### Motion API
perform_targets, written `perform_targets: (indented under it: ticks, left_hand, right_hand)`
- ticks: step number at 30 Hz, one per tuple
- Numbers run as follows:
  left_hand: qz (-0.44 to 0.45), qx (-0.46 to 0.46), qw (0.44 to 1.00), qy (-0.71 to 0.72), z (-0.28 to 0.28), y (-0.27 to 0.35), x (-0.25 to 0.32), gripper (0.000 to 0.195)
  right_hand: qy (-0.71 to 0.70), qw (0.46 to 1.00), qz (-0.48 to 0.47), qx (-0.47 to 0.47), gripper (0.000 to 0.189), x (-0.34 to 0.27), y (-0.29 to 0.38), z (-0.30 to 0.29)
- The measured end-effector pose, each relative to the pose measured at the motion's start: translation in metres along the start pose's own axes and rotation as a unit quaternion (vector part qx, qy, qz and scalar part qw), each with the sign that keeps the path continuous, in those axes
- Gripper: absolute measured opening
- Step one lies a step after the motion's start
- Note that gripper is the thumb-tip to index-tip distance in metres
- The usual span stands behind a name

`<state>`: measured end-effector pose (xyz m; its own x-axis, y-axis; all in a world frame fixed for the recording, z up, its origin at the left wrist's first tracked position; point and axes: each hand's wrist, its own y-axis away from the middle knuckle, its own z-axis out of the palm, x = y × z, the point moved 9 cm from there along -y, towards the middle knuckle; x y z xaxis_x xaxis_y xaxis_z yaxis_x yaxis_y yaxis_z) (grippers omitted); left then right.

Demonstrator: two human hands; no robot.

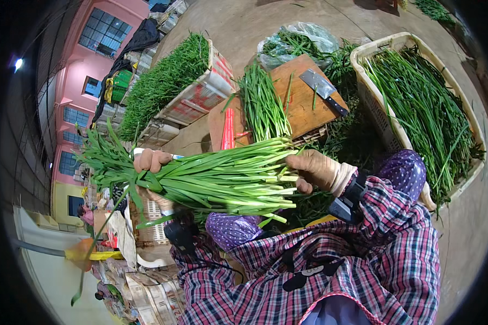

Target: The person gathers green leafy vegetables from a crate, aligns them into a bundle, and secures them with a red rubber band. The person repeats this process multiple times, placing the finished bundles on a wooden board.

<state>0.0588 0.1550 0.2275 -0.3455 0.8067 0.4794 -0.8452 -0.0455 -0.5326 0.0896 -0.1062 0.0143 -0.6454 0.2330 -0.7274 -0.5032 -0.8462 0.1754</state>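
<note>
A thick bundle of long green leafy stalks, like Chinese chives point(223, 174), lies crosswise before me, its pale cut ends to the right. My left hand point(151, 172) is closed around the leafy part. At the stem ends, my right hand point(315, 172) touches the stalks, with thumb and fingers at their edge; whether it grips any is unclear. Beyond them, a smaller pile of chives point(264, 105) rests on a wooden board point(295, 109). A cleaver point(321, 89) with a black handle lies on the board's right part. Red plastic strips point(228, 130) lie at its left.
At right stands a cream plastic crate point(360, 77) full of chives. A white crate point(211, 87) heaped with greens is at upper left. Beyond the board sits a clear plastic bag point(317, 34) with greens. Loose leaves point(349, 138) cover the floor beside the board. People are far left.
</note>
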Motion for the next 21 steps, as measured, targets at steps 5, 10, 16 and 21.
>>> perform_targets:
  ticks: [5, 10, 16, 21]
  left_hand:
    - [0.021, -0.008, 0.994, -0.111, -0.009, -0.007, 0.0, 0.022]
    - [-0.038, -0.133, 0.99, -0.039, 0.011, -0.006, -0.027, 0.022]
    - [0.071, -0.038, 0.996, 0.025, 0.005, -0.002, -0.003, 0.033]
    - [0.096, 0.026, 0.995, -0.021, -0.015, 0.004, 0.001, 0.028]
  right_hand:
    - [0.057, 0.996, -0.016, 0.068, 0.032, -0.002, 0.007, -0.009]
    - [0.057, 0.995, -0.006, 0.085, 0.026, 0.007, 0.023, -0.045]
    - [0.74, 0.66, 0.099, 0.09, 0.048, 0.003, 0.042, -0.098]
    - [0.352, 0.917, -0.178, -0.059, 0.082, -0.028, 0.031, -0.014]
